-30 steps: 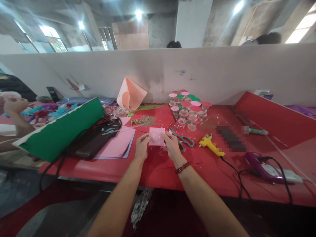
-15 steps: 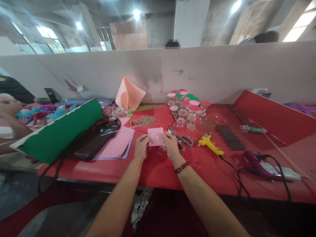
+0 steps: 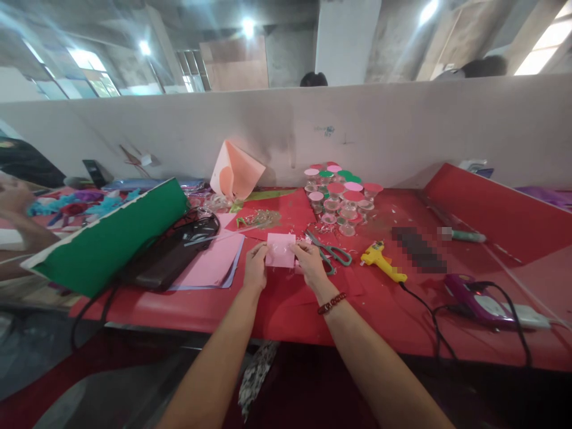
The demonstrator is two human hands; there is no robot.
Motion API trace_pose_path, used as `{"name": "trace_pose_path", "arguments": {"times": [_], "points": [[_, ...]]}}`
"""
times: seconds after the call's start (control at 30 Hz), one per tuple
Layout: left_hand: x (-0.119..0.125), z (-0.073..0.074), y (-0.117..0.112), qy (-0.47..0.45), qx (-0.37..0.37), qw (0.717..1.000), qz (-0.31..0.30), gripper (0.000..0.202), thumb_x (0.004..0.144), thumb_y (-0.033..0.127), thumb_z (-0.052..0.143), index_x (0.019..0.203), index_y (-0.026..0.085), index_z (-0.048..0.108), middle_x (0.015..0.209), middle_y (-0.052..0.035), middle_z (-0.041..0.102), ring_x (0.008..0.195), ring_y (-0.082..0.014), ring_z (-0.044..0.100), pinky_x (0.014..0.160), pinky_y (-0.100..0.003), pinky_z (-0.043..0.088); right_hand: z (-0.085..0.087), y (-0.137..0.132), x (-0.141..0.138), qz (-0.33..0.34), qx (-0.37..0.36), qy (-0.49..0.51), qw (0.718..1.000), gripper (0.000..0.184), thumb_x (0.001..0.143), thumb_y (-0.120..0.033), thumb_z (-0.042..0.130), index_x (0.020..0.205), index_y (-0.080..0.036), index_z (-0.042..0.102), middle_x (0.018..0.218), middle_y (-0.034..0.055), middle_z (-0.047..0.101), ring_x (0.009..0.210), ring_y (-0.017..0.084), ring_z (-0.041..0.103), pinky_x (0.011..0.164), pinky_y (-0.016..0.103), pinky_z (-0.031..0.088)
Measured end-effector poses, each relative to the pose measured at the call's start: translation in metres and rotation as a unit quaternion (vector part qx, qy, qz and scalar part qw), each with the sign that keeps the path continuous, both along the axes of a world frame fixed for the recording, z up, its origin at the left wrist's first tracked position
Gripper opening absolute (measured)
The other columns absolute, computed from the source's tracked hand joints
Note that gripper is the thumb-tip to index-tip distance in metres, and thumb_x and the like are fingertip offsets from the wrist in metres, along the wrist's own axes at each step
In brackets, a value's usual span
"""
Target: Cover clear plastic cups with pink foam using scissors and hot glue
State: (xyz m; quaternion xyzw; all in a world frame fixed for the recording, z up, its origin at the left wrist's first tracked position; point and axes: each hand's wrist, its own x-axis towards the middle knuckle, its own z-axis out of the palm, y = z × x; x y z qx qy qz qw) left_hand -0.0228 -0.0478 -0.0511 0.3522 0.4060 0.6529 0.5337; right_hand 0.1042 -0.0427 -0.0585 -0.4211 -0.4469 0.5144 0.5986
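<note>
A small square of pink paper (image 3: 280, 255) is held up at the middle of the table, with a clear, shiny round shape on its face. My left hand (image 3: 256, 265) pinches its left edge, and my right hand (image 3: 308, 261) pinches the right edge. Scissors with grey-green handles (image 3: 336, 255) lie just beyond my right hand. Behind them stands a cluster of clear cups (image 3: 347, 213) topped with pink, red and green paper discs. Pink paper sheets (image 3: 205, 256) lie to the left of my left hand.
A yellow glue gun (image 3: 382, 262) lies at right, its cord near a purple power strip (image 3: 480, 304). A green board (image 3: 116, 238) and a dark bag (image 3: 156, 262) stand at left. Another person's hand (image 3: 15, 193) shows at the far left. Beads (image 3: 263, 218) lie on red paper.
The pink paper square has shifted very slightly down and left between my hands, and it looks a little more upright. Both hands keep their hold.
</note>
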Motion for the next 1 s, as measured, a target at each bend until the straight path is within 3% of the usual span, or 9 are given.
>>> {"name": "trace_pose_path", "arguments": {"times": [0.27,0.47,0.6,0.9,1.0], "points": [[0.0003,0.0007,-0.0017,-0.013,-0.012,1.000,-0.016,0.015,0.056,0.029,0.069,0.058,0.016,0.064,0.052,0.0021,0.057,0.055,-0.0145,0.057,0.055,-0.026,0.045,0.0026,-0.0009,0.0005,0.021,0.017,-0.020,0.999,0.041,0.064,-0.039,0.063,0.048,-0.021,0.031,0.055,-0.0057,0.023,0.056,0.009,0.021,0.051,0.024,0.018],[-0.0015,0.0001,-0.0001,-0.010,-0.026,1.000,-0.008,0.013,0.054,0.027,0.073,0.059,0.017,0.065,0.048,0.0024,0.057,0.052,-0.0150,0.057,0.055,-0.027,0.046,0.0058,-0.0037,-0.0002,0.048,0.011,-0.024,0.998,0.038,0.064,-0.038,0.062,0.047,-0.021,0.032,0.052,-0.0060,0.023,0.053,0.008,0.021,0.049,0.024,0.017],[-0.0021,-0.0052,0.0025,-0.005,-0.020,1.000,-0.011,0.014,0.055,0.026,0.075,0.060,0.017,0.067,0.053,0.0013,0.062,0.058,-0.0163,0.061,0.057,-0.026,0.047,0.0043,-0.0022,0.0003,0.032,0.004,-0.011,0.999,0.040,0.063,-0.038,0.064,0.047,-0.021,0.031,0.052,-0.0068,0.022,0.053,0.008,0.021,0.049,0.024,0.016],[-0.0012,-0.0047,0.0051,-0.018,-0.022,1.000,-0.003,0.024,0.059,0.035,0.080,0.063,0.016,0.066,0.060,0.0008,0.065,0.059,-0.0135,0.061,0.063,-0.027,0.047,-0.0036,0.0020,-0.0031,-0.005,-0.052,0.046,0.998,0.038,0.069,-0.055,0.065,0.063,-0.019,0.058,0.053,-0.0032,0.049,0.049,0.011,0.043,0.044,0.023,0.035],[-0.0026,-0.0030,0.0069,-0.039,-0.029,0.999,0.013,0.032,0.057,0.039,0.082,0.073,0.015,0.069,0.068,-0.0016,0.069,0.062,-0.0152,0.064,0.065,-0.028,0.048,-0.0020,0.0016,-0.0037,-0.002,-0.053,0.056,0.997,0.034,0.067,-0.052,0.067,0.068,-0.018,0.062,0.056,-0.0026,0.053,0.050,0.011,0.048,0.045,0.024,0.039]]}}
